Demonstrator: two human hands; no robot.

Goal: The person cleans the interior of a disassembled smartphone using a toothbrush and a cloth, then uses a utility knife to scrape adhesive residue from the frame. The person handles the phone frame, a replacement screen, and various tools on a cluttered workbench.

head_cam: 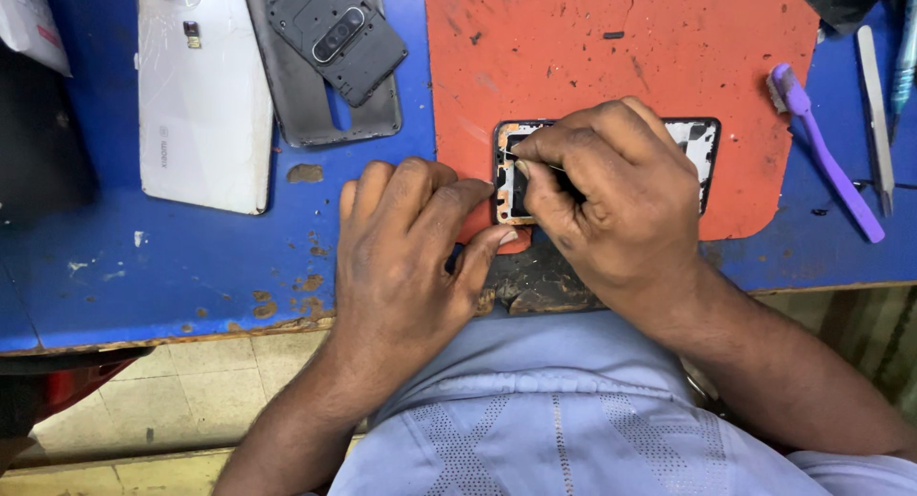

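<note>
**Steady hands over an opened phone**

Blue and badly chipped, the desk (191,267) carries a worn orange mat (621,66) where the work is going on. Far to the left of the hands lies a white phone back (201,95), face down, and beside it a grey back cover (315,104) with a dark camera-module frame (336,37) resting on top, all well apart from the work.

The left hand (406,257) is curled, knuckles up, thumb and forefinger pinching the left edge of the opened phone frame (511,185) to pin it against the mat. That frame sits directly under both hands, at the mat's near edge, mostly hidden by them. The right hand (611,195) is closed around a thin metal tool (535,160), its tip angled into the frame's upper left corner; I cannot tell whether it is tweezers or a probe.

To my eye, doing this well means keeping the left hand's pinch firm so the frame cannot slide, resting the right palm on the mat for support, and moving the tip gently in small motions.

Right of the hands lie a purple brush (826,152) and flat metal tweezers (877,114).
</note>
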